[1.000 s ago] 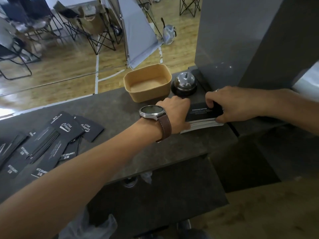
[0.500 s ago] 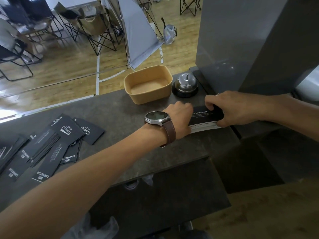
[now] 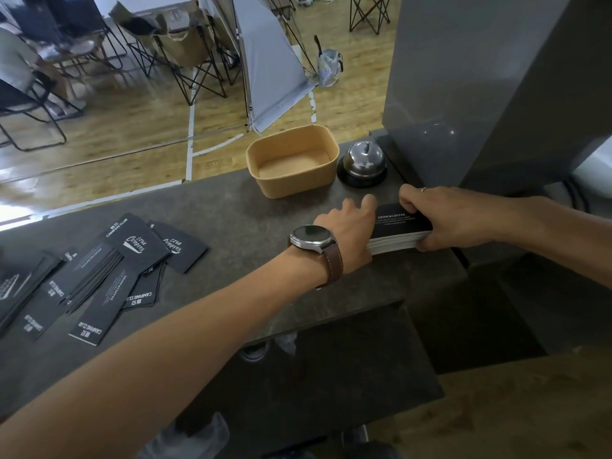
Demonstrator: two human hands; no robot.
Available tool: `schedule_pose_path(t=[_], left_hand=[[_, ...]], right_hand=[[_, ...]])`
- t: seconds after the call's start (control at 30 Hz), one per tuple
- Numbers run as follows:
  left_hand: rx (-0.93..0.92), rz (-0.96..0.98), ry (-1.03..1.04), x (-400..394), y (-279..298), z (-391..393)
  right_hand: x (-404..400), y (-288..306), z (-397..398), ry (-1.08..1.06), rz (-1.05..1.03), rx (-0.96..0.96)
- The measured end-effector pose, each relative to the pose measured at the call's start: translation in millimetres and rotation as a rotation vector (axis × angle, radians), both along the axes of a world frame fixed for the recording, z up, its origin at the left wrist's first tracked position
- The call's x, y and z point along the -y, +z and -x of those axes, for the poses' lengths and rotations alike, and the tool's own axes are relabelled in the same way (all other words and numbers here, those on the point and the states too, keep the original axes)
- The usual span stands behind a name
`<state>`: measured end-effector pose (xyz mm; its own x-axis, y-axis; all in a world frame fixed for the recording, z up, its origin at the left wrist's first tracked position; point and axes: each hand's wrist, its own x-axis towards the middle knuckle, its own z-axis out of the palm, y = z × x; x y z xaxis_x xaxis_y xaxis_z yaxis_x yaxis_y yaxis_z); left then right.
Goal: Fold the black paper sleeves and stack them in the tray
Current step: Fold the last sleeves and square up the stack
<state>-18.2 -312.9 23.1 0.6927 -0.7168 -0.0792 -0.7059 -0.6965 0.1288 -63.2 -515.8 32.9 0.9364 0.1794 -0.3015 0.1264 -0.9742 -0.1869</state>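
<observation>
While the right hand curls round the far end of a stack of black sleeves at the right of the grey counter, thumb below and fingers on top, the left hand rests against the stack's near end with fingers loosely extended, holding nothing. The tan tray sits just behind (a silver bell beside it). Loose sleeves lie scattered well apart at the counter's left.
</observation>
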Motion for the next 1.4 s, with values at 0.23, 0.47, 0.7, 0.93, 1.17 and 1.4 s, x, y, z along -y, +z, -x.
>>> schedule_pose_path(t=[0.23, 0.47, 0.7, 0.93, 1.17, 1.4], left_hand=[[-0.047, 0.040, -0.031, -4, -2, -6], [0.000, 0.100, -0.042, -24, 15, -4], [0.148, 0.024, 0.079, -156, 38, -31], [0.112, -0.146, 0.409, -301, 17, -45], [0.034, -0.144, 0.488, -372, -3, -44], [0.009, -0.083, 0.418, -382, -12, -46]], right_hand=[[-4, -1, -3, -0.013, 0.009, 0.009], [-17, 33, 2, -0.003, 0.283, 0.059], [-91, 95, -21, 0.083, 0.044, 0.131], [-236, 43, -72, 0.155, -0.108, 0.160], [-363, -6, -120, 0.047, -0.129, 0.164], [-406, -25, -142, -0.088, -0.035, 0.167]])
